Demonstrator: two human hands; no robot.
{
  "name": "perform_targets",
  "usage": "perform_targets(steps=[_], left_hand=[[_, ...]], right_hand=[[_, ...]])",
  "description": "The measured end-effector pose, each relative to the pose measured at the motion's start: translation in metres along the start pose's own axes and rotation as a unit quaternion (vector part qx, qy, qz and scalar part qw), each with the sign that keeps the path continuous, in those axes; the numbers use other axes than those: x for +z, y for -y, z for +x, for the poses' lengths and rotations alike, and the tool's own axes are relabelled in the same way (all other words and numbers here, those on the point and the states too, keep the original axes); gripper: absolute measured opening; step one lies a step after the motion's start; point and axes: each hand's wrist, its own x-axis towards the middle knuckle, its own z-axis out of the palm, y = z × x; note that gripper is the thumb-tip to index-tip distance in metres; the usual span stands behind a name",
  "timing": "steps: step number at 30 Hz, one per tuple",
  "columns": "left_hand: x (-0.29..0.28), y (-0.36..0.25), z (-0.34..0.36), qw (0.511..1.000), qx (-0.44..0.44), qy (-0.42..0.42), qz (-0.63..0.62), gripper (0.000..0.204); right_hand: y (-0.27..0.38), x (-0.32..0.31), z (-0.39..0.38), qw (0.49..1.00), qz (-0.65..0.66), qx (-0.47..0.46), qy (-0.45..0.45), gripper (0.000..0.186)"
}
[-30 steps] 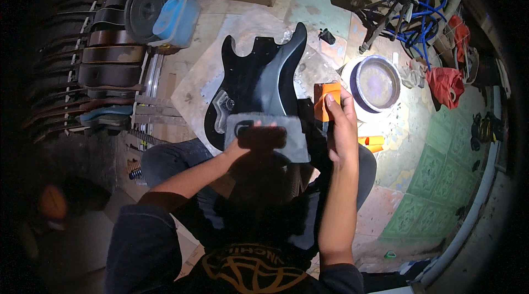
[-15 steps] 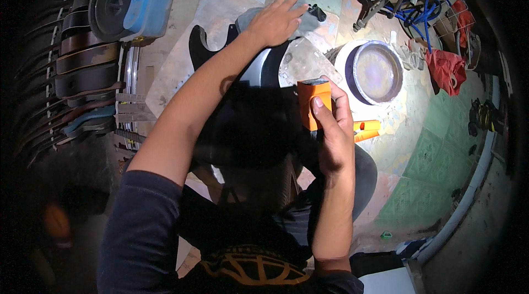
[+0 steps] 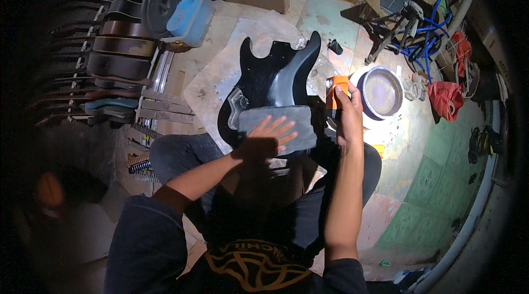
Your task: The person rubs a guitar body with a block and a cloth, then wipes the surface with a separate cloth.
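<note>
A glossy black electric guitar body (image 3: 270, 68) lies in front of me with its two horns pointing away. Across its near end is a grey cloth (image 3: 300, 126), spread roughly as a rectangle. My left hand (image 3: 268, 139) rests flat on this cloth with its fingers stretched and apart. To the right of the body, my right hand (image 3: 349, 109) grips a small orange block (image 3: 337, 91), dark on its side, with thumb and fingers wrapped round it. The block is held clear of the guitar body. My left hand and the cloth hide part of the body's near end.
A round basin (image 3: 382, 93) stands on the floor at right, near a red bag (image 3: 445, 101). Several guitar bodies (image 3: 124, 46) line a rack at left, beside a blue plastic tub (image 3: 190, 18). Blue hose (image 3: 427, 38) and a metal stand (image 3: 394, 32) lie at far right.
My left hand has drawn the grey cloth from the far horns to the near end of the guitar body. The right hand still holds the orange block. The view has shifted.
</note>
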Motion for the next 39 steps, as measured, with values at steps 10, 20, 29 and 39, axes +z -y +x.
perform_targets(steps=[10, 20, 29, 39], left_hand=[[-0.011, 0.010, -0.062, 0.929, -0.344, -0.138, 0.021, 0.058], [-0.006, -0.063, -0.003, 0.997, -0.061, -0.024, -0.042, 0.081], [-0.007, 0.027, 0.144, 0.958, -0.231, -0.151, 0.072, 0.084], [-0.024, 0.116, 0.296, 0.955, -0.207, -0.203, 0.064, 0.067]], right_hand=[[-0.002, -0.014, -0.030, 0.999, 0.038, -0.017, 0.019, 0.045], [-0.003, -0.022, -0.024, 0.998, 0.051, -0.015, 0.017, 0.041], [0.016, -0.010, -0.026, 0.990, 0.138, -0.015, 0.015, 0.042], [0.024, 0.000, -0.020, 0.994, 0.096, 0.036, 0.029, 0.058]])
